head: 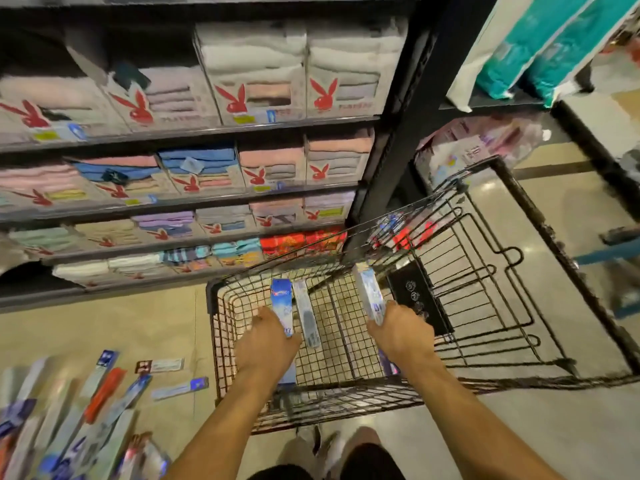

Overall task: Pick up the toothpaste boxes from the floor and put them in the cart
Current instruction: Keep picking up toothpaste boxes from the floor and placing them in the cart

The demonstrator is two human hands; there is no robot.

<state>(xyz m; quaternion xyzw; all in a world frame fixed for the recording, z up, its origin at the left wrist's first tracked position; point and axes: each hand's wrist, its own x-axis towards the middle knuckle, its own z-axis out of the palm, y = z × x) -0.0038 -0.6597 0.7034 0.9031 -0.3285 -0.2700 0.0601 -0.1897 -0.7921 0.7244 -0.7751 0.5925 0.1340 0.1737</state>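
Observation:
Both my hands reach into a black wire shopping cart (512, 258). My left hand (265, 341) grips a blue and white toothpaste box (281, 306), with a second pale box (306, 317) right beside it; whether the hand also holds that one I cannot tell. My right hand (401, 332) grips another pale blue toothpaste box (369, 292) over the cart's basket. Several more toothpaste boxes (104, 393) lie scattered on the floor at the lower left, one of them orange (105, 393). More boxes lie on the cart's bottom near the front wall.
A tall shelf unit (194, 133) with folded towels in boxes stands to the left and ahead. A black post (398, 140) and a second shelf with teal packs (540, 57) stand at the right. Shiny beige floor (571, 209) stretches beyond the cart. A black panel (419, 296) sits inside the cart.

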